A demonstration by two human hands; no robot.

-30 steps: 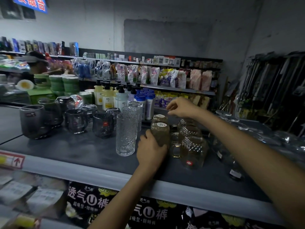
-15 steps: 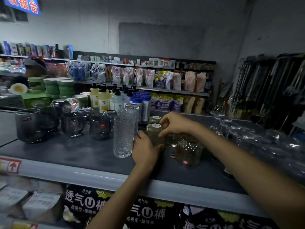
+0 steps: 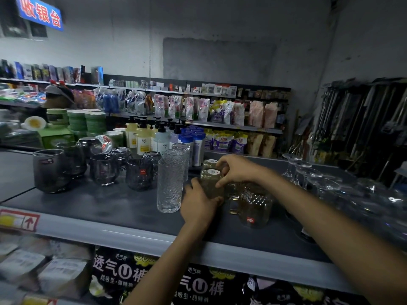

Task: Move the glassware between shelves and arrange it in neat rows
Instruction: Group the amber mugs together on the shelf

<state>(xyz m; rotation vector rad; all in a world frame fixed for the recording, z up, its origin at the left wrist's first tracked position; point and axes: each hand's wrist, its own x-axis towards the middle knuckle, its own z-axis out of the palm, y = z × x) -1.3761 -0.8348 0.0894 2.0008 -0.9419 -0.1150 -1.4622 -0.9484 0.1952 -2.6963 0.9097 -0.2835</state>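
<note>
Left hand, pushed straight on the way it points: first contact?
The left hand grips the small amber glass. Going on, it would likely push that into the matching glass just behind. The gap between them is hard to judge from this view.

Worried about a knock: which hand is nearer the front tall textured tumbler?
Left. The left hand sits just right of the tumbler; the right hand is farther right, past the small stickered glass.

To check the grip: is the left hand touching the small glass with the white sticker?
Touching. The head view shows the left hand curled round the small glass, no gap.
</note>
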